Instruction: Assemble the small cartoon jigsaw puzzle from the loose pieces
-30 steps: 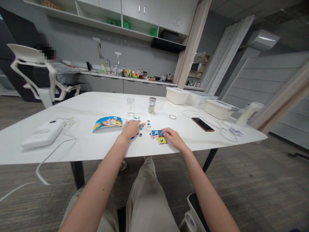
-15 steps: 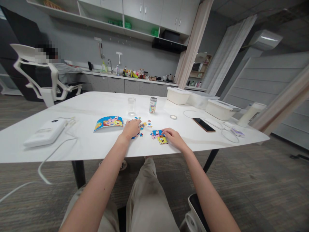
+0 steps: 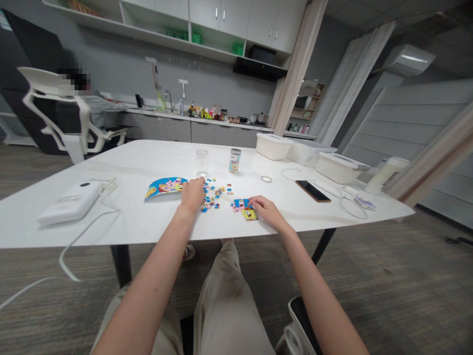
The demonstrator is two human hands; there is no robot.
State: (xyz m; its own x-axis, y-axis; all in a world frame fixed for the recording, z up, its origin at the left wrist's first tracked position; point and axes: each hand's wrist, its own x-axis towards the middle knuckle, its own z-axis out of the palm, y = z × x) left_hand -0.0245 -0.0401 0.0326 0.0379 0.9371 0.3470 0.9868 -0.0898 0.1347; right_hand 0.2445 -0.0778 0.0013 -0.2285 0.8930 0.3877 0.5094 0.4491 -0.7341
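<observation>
My left hand (image 3: pixel 192 195) is at the left side of a loose pile of jigsaw pieces (image 3: pixel 211 202), its fingers bent down and close together. Whatever is under its fingertips is hidden. Beside it lies a curved picture sheet (image 3: pixel 162 188) with cartoon figures on blue, partly covered by the hand. My right hand (image 3: pixel 268 212) rests at the right edge of a partly joined jigsaw puzzle (image 3: pixel 250 214), with curled fingers on its upper right part. A yellow cartoon face shows on that joined section.
Behind the pieces stand a clear jar (image 3: pixel 201 161) and a printed canister (image 3: pixel 234 161). A ring-shaped lid (image 3: pixel 266 179), a phone (image 3: pixel 312 191), cables and storage boxes (image 3: pixel 273 147) are to the right. A white device (image 3: pixel 70 201) lies left. A person (image 3: pixel 98 111) sits beyond the table.
My left hand has moved left, off the middle of the loose pieces to their left edge, uncovering more of them. My right hand stays at the joined section.
</observation>
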